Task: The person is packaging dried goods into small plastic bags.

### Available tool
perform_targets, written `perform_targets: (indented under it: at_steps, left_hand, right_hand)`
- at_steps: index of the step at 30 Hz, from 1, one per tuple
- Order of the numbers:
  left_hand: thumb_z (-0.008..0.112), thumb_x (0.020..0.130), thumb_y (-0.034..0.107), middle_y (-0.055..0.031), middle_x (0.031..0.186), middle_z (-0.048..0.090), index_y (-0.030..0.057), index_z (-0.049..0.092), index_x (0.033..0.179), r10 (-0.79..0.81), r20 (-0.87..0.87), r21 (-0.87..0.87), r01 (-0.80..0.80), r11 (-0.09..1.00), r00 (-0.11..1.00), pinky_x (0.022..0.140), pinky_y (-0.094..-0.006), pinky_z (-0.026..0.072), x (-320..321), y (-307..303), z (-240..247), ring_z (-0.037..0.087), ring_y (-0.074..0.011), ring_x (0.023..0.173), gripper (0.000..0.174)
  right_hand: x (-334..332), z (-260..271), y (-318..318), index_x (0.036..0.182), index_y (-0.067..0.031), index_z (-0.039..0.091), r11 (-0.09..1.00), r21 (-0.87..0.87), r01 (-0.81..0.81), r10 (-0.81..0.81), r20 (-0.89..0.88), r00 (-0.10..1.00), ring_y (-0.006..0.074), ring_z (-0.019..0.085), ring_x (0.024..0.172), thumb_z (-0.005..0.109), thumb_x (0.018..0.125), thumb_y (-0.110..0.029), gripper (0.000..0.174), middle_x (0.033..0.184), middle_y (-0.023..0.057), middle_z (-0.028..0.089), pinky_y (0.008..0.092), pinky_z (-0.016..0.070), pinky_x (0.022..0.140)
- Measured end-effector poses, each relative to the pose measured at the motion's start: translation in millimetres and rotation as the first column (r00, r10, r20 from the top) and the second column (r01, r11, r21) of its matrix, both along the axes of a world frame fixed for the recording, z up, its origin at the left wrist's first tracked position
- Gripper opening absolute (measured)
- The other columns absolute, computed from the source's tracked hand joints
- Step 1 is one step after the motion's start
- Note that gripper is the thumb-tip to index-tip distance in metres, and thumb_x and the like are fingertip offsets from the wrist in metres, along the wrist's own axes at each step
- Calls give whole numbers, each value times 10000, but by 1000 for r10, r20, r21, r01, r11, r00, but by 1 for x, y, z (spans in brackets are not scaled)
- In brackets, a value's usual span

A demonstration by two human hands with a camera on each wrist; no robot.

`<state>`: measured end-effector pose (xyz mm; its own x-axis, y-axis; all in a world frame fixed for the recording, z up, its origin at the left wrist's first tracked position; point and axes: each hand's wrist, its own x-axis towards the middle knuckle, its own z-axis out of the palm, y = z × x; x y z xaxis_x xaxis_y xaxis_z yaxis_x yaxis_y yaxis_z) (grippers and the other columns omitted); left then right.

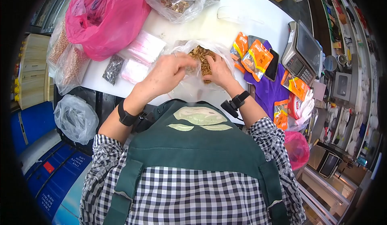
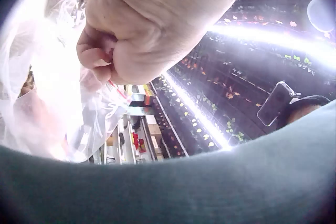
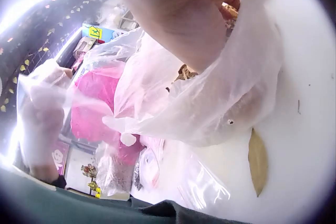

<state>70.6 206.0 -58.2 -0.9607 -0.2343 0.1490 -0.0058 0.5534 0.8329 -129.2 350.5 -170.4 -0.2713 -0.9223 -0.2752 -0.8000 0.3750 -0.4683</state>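
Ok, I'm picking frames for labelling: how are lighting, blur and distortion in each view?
Head view: sharp and evenly lit, but fisheye-bent with black corners. Left wrist view: the left hand is close and soft; glare washes out the clear plastic it pinches. Right wrist view: the right hand is a near blur, top left blown out; the dried leaf on the table is clearest.

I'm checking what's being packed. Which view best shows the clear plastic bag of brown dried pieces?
The head view: the clear plastic bag lies open on the white table, contents visible. The left wrist view shows only glaring film; the right wrist view shows its film from below.
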Motion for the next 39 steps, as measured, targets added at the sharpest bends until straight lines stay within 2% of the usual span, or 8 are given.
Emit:
perform_targets:
  at_steps: [2, 7, 9, 16, 19, 24, 31, 39]
  left_hand:
    - [501, 761, -108, -141, 1082, 674, 13, 672, 1102, 230, -148, -139, -250, 958, 962, 684, -310, 513, -11, 1, 21, 662, -274, 798, 401]
    - [555, 744, -101, -122, 1150, 665, 30, 666, 1122, 202, -372, -280, -318, 906, 906, 693, -323, 544, -32, 5, 20, 676, -286, 839, 415]
    - [591, 729, -77, -86, 1145, 670, 48, 670, 1109, 149, -243, -441, -245, 863, 959, 691, -354, 555, -34, 9, 5, 676, -288, 854, 407]
    - [570, 690, -86, -27, 1138, 673, 64, 672, 1076, 81, -35, -462, -88, 882, 996, 691, -379, 552, -30, 10, -29, 671, -288, 862, 427]
    - [559, 677, -87, -42, 1160, 648, 64, 661, 1098, -33, 54, -278, 47, 960, 998, 745, -391, 544, -27, 20, -55, 660, -305, 909, 459]
    - [554, 700, -93, -78, 1226, 610, 53, 635, 1133, 53, 108, -175, -34, 984, 993, 800, -413, 533, -26, 23, -87, 642, -332, 964, 464]
    - [595, 740, -51, -113, 1250, 581, 39, 579, 1167, 337, -5, -401, -311, 862, 942, 774, -426, 541, -39, 7, -67, 642, -352, 967, 437]
    - [591, 747, -52, -156, 1266, 576, 48, 560, 1197, 234, 46, -407, -196, 892, 971, 779, -433, 545, -42, 27, -94, 638, -378, 963, 463]
  right_hand:
    - [-4, -6, 1, 1420, -104, 412, 999, -37, 0, 1, 16, 1000, 457, 436, 1269, 889, 602, -308, 968, 1406, 297, 387, 474, 398, 1063]
    - [3, -7, -1, 1438, -102, 419, 998, 30, -51, 53, -79, 995, 472, 356, 1323, 872, 622, -359, 968, 1483, 295, 292, 464, 338, 1116]
    - [7, -3, -1, 1413, -59, 445, 1000, -3, -18, 18, -84, 996, 475, 310, 1346, 864, 630, -375, 942, 1490, 296, 276, 466, 324, 1124]
    - [15, -5, 1, 1349, 24, 471, 992, -15, -124, 120, -151, 981, 451, 348, 1313, 862, 631, -321, 887, 1461, 264, 305, 471, 340, 1113]
    - [20, -1, 10, 1325, 39, 480, 980, -118, -160, 145, -123, 982, 443, 374, 1289, 856, 633, -281, 850, 1448, 240, 315, 464, 348, 1108]
    - [16, -12, 12, 1374, -119, 476, 967, -144, -212, 201, -87, 976, 461, 404, 1278, 819, 677, -142, 777, 1450, 281, 288, 451, 400, 1080]
    - [13, -30, 12, 1306, -111, 521, 937, -262, -233, 247, 20, 969, 483, 436, 1263, 798, 675, -53, 692, 1437, 302, 290, 440, 424, 1069]
    - [-3, -22, 15, 1140, -88, 625, 959, -284, -8, 70, 208, 976, 374, 553, 1089, 734, 675, 18, 490, 1157, 187, 554, 419, 463, 960]
